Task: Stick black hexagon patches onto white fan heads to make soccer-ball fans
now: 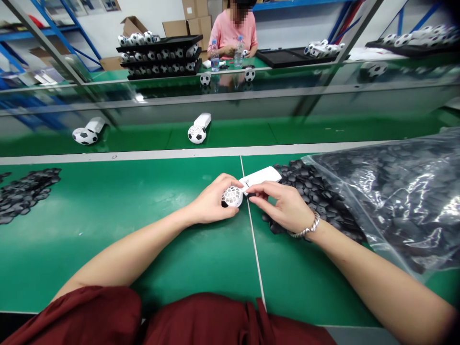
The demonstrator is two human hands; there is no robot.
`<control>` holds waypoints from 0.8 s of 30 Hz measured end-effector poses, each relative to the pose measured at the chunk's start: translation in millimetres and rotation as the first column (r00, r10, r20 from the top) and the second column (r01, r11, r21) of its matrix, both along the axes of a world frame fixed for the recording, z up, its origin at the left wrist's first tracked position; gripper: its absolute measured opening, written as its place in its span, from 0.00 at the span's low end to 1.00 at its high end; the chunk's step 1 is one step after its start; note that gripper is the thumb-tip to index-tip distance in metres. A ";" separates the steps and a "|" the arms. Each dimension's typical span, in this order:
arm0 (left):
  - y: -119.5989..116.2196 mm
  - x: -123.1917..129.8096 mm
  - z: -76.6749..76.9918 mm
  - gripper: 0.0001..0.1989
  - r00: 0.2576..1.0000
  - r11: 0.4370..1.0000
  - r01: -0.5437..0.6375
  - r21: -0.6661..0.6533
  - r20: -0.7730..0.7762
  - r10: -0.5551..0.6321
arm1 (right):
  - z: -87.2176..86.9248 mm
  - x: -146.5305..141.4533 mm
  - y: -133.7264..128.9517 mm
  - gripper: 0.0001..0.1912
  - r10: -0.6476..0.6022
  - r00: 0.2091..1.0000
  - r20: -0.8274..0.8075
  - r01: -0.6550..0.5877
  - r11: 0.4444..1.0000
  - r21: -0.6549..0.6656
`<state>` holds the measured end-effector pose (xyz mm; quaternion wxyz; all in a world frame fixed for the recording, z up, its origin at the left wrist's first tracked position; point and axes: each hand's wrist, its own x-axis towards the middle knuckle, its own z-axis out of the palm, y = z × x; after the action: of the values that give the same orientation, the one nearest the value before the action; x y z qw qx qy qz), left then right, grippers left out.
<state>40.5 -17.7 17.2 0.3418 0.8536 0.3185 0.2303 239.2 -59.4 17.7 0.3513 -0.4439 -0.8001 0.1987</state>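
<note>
Near the middle of the green table (143, 258), my left hand (217, 199) is closed around the round head of a white device (264, 176), which has an open lattice pattern and one dark patch at its lower left. Its flat white handle points to the upper right. My right hand (283, 206), with a bracelet at the wrist, pinches a small black piece (250, 194) beside the head. Just right of the device, partly under my right hand, lies a pile of black pieces (316, 191).
A clear plastic bag (402, 191) of black pieces lies at the right, another black pile (27, 191) at the far left. Two football-patterned devices (197, 134) (85, 136) rest on the green belt ahead. Behind glass, a person (233, 31) in pink sits near stacked black trays (161, 57).
</note>
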 end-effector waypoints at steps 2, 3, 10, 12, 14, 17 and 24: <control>-0.7 -0.2 0.1 0.22 1.000 1.000 -0.001 -0.002 0.002 0.001 | -0.4 -0.6 0.4 0.08 0.024 1.000 0.020 -0.024 1.000 0.019; -1.2 -0.3 0.1 0.22 1.000 1.000 -0.001 -0.005 0.000 0.001 | -0.5 -0.9 0.7 0.10 0.034 0.998 0.048 -0.035 0.999 0.032; -1.7 0.3 -1.2 0.22 1.000 1.000 -0.013 -0.006 -0.020 0.013 | 1.1 -2.0 0.0 0.10 0.044 0.985 0.166 -0.061 0.993 0.100; -1.2 0.6 -1.5 0.23 0.999 1.000 -0.016 -0.008 -0.032 0.016 | 2.1 -2.7 -1.8 0.08 0.011 0.993 0.118 -0.017 0.999 0.049; -0.8 0.8 -1.4 0.23 0.999 1.000 -0.020 -0.010 -0.043 0.019 | 2.7 -3.8 -3.6 0.05 -0.025 0.997 0.077 0.027 0.999 -0.028; -0.9 0.8 -0.9 0.24 0.999 1.000 -0.022 -0.008 -0.049 0.022 | 3.0 -5.4 -5.2 0.05 -0.053 0.998 0.044 0.057 0.993 -0.099; -0.7 0.9 -1.1 0.25 0.998 1.000 -0.021 0.000 -0.051 0.021 | 2.1 -5.3 -2.8 0.09 -0.014 0.997 0.074 0.016 1.000 -0.017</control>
<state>41.4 -18.4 16.1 0.3312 0.8558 0.3361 0.2120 233.9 -62.2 19.8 0.3192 -0.4599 -0.8074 0.1866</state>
